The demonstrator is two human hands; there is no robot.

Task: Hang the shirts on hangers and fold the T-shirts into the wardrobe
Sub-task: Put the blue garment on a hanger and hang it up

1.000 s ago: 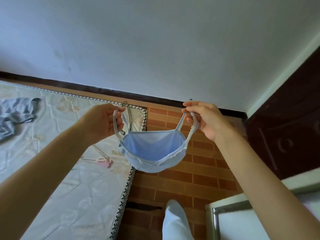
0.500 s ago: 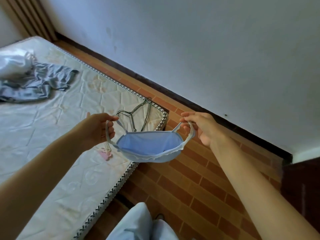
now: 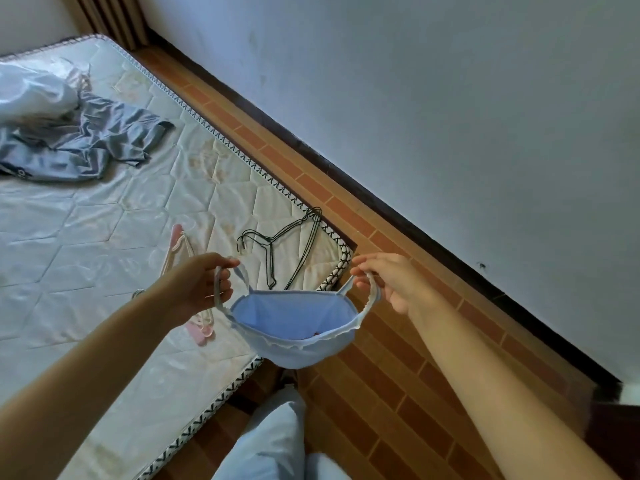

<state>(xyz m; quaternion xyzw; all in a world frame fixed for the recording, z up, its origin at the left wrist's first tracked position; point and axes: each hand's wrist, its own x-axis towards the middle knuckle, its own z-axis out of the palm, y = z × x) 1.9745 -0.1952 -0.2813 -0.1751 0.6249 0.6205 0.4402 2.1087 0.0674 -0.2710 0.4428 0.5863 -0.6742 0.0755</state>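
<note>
Both arms reach out from the bottom corners, hands level with each other. The left hand (image 3: pixel 204 284) pinches one strap of a small light-blue top (image 3: pixel 292 327) and the right hand (image 3: pixel 394 284) pinches the other, so it hangs open between them around the middle of the view, over the mattress (image 3: pixel 104 220) corner. No readable writing anywhere. Black wire hangers (image 3: pixel 277 247) lie at 12 o'clock from the top, pink hangers (image 3: pixel 183 251) at 10, and a crumpled grey-blue garment (image 3: pixel 86 143) sits far off at 10. Brick-pattern floor (image 3: pixel 398 375) runs along a pale wall (image 3: pixel 450 98).
</note>
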